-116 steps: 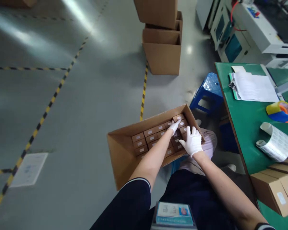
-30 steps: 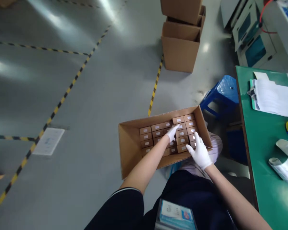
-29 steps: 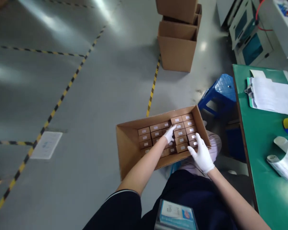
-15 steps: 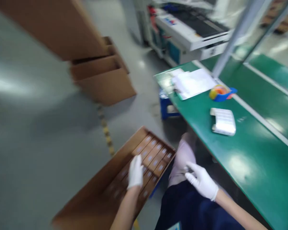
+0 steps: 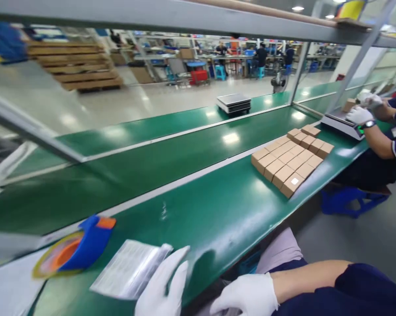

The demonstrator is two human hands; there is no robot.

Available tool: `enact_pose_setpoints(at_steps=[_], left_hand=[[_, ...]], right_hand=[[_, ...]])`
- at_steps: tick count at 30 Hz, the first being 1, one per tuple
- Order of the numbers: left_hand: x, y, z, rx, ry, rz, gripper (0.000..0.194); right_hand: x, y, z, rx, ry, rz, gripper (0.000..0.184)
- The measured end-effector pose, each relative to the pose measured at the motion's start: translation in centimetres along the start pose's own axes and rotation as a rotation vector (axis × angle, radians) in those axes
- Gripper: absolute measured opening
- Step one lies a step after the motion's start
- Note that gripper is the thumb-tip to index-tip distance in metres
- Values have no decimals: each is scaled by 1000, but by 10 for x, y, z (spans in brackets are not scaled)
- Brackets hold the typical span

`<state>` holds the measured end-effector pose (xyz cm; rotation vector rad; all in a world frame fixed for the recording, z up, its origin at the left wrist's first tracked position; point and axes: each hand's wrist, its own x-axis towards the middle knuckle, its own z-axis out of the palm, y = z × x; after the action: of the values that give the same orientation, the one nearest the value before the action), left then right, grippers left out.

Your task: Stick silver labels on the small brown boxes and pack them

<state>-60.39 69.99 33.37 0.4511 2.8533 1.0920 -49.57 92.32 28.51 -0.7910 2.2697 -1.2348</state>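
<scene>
My left hand [image 5: 165, 285], in a white glove, is at the bottom of the view over the near edge of the green bench. Its thumb and forefinger are stretched apart with nothing between them. Just left of it, close to the fingers, lies a glossy whitish sheet [image 5: 127, 268] with faint rows and a rolled edge; whether they touch is hard to see. My right hand [image 5: 247, 295], also gloved, hangs low in front of my lap, fingers loosely extended and partly cut off by the frame. No object shows in it.
A blue tape dispenser [image 5: 90, 245] and white papers [image 5: 12, 283] lie at left. Small brown boxes [image 5: 286, 160] stand in rows on the green bench [image 5: 198, 210]. Beyond are a scale [image 5: 233, 103] and, at right, a co-worker's gloved hands [image 5: 360, 115] over another scale. A metal rail [image 5: 171, 16] crosses above.
The view has swung right, from the floor and the large carton to the bench. My left hand has left the carton of small boxes and is now beside the whitish sheet.
</scene>
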Motion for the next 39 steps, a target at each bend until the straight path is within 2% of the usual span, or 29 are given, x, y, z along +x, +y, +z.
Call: enact_pose_setpoints(at_steps=[2, 6, 9, 12, 14, 17, 18, 19, 21, 24, 26, 31, 33, 35, 36, 37, 39], left_hand=[[52, 44, 28, -37, -110, 66, 39], [153, 106, 80, -34, -290, 229, 45], [228, 155, 114, 18, -366, 315, 49], [301, 218, 153, 42, -449, 390, 55], [346, 264, 186, 41, -510, 437, 56], [400, 331, 250, 14, -588, 508, 53], [414, 352, 273, 1, -615, 521, 52], [424, 370, 296, -19, -633, 529, 52], [436, 400, 337, -64, -665, 520, 57], [442, 424, 380, -140, -725, 461, 65], [444, 426, 397, -184, -798, 413, 64], [462, 417, 422, -265, -998, 298, 53], [465, 407, 424, -300, -1036, 242, 52], [453, 380, 405, -337, -1042, 198, 53], [441, 357, 385, -353, -1041, 185, 53], [426, 329, 358, -369, -1041, 177, 53], [388, 264, 292, -400, -1053, 167, 51]], right_hand=[[-27, 9, -22, 31, 114, 21, 48], [-87, 24, -77, 167, 359, 41, 42], [-140, 30, -135, 239, 561, 109, 43], [-201, 46, -207, 163, 729, 217, 40], [-244, 72, -259, 13, 950, 342, 43], [-303, 134, -332, -284, 1297, 553, 50], [-319, 157, -353, -408, 1335, 603, 52], [-332, 180, -370, -516, 1314, 644, 53], [-349, 218, -393, -646, 1183, 737, 57], [-354, 251, -398, -693, 986, 832, 61], [-351, 258, -390, -701, 944, 845, 63], [-354, 263, -382, -736, 880, 832, 74], [-350, 259, -377, -742, 852, 837, 81], [-323, 237, -352, -752, 833, 871, 90], [-298, 217, -329, -758, 826, 897, 94], [-268, 191, -300, -764, 820, 926, 98], [-197, 128, -233, -781, 811, 979, 101]])
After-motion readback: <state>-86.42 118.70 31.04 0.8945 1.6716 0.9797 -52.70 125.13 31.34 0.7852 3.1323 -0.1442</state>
